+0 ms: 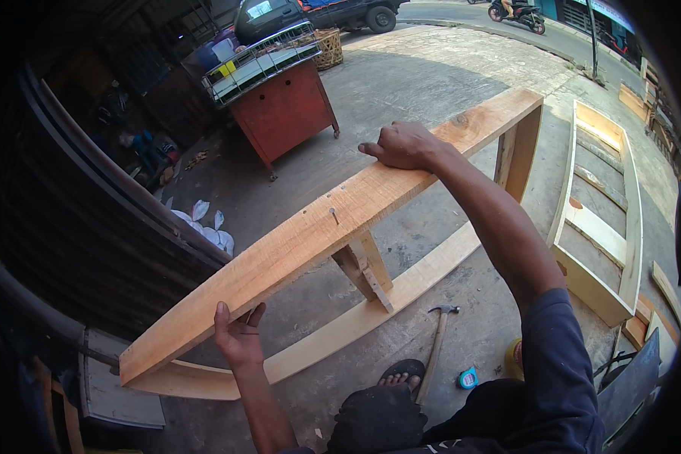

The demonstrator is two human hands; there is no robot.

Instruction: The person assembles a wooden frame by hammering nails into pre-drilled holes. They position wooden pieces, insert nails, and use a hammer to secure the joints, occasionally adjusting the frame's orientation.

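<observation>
A long wooden frame (265,265) of pale planks stands on its side before me, slanting from lower left to upper right. A cross board (365,268) joins its two long planks near the middle. One nail (335,217) sticks up from the upper plank, close to several nail heads or holes. My left hand (240,344) grips that plank's near edge toward the left end, thumb up. Farther right, my right hand (407,146) is closed over its far edge, thumb pointing left. By my sandalled foot lie a claw hammer (436,348) and a turquoise tape measure (467,377).
A second wooden frame (634,227) with slats lies on the concrete at the right, near scrap boards (667,291). A red wheeled cabinet (286,113) stands beyond the work. White sacks (208,227) sit by the corrugated wall (68,227) at left. A parked vehicle is behind.
</observation>
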